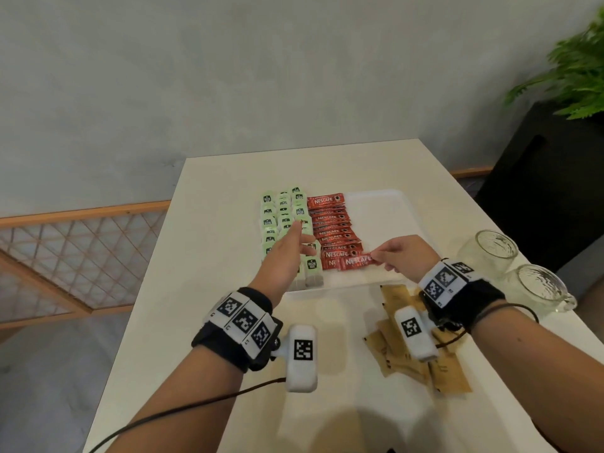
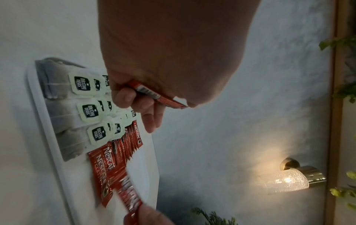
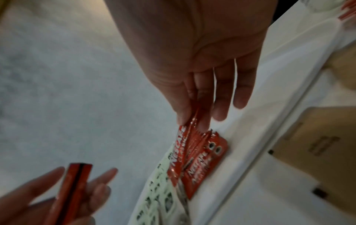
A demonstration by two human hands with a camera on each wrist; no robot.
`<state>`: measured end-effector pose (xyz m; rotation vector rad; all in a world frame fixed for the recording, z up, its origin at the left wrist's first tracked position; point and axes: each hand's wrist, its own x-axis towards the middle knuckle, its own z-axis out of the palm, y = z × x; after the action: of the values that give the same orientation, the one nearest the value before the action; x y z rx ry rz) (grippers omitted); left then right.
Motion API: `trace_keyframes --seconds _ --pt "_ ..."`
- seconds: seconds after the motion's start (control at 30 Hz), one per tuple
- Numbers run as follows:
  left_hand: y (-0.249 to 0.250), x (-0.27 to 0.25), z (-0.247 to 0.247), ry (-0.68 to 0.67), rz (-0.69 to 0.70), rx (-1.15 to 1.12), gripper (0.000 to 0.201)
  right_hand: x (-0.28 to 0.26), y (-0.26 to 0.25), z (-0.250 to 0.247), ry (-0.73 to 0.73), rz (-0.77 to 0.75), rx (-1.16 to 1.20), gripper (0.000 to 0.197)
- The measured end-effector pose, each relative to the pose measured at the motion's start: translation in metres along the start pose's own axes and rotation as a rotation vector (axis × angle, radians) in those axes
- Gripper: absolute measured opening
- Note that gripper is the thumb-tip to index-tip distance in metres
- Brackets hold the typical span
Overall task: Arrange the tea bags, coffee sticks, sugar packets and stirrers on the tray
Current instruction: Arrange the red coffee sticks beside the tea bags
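Tea bags (image 1: pixel 283 220): rows on the left part of the white tray (image 1: pixel 376 207), at 9 o'clock from the coffee sticks (image 1: pixel 330 223). Left hand (image 1: pixel 287 253) above them; its fingers (image 2: pixel 134 99) curl round one red stick (image 2: pixel 154 92). Right hand (image 1: pixel 405 253) at the tray's 6 o'clock edge, thumb and fingers (image 3: pixel 185 106) pinching a stick (image 1: pixel 358 261), apparently the nearest in the column (blurred). Sugar packets (image 1: pixel 408 354) loose on the bench (image 1: pixel 212 256), at 6 o'clock from the tray. Two glasses (image 1: pixel 496 250) at 3 o'clock.

A white table (image 1: pixel 228 289) stands against a mottled grey wall (image 1: pixel 228 76); a wood-framed lattice screen (image 1: pixel 75 243) sits left, a fern (image 1: pixel 575 76) on a dark cabinet (image 1: pixel 539 191) right, a wall lamp (image 2: pixel 294 178) glowing.
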<state>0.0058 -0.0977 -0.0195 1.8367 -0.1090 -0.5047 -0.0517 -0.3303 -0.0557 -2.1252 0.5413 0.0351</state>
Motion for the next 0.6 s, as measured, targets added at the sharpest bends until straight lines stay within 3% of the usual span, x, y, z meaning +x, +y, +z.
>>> trace_keyframes --seconds 0.23,0.3,0.43,0.6 --pt "-0.002 0.017 -0.013 0.053 0.039 0.003 0.033 0.015 0.022 0.029 -0.01 0.172 -0.226 0.013" --pt "-0.003 0.021 -0.016 0.049 0.064 0.046 0.031 0.02 0.026 0.035 0.02 0.207 -0.269 0.023" --pt "-0.007 0.029 -0.023 -0.042 0.048 0.054 0.04 0.033 0.027 0.042 0.039 0.278 -0.241 0.04" --pt "-0.012 0.04 -0.027 -0.061 0.01 0.05 0.029 0.041 0.015 0.041 0.031 0.296 -0.208 0.045"
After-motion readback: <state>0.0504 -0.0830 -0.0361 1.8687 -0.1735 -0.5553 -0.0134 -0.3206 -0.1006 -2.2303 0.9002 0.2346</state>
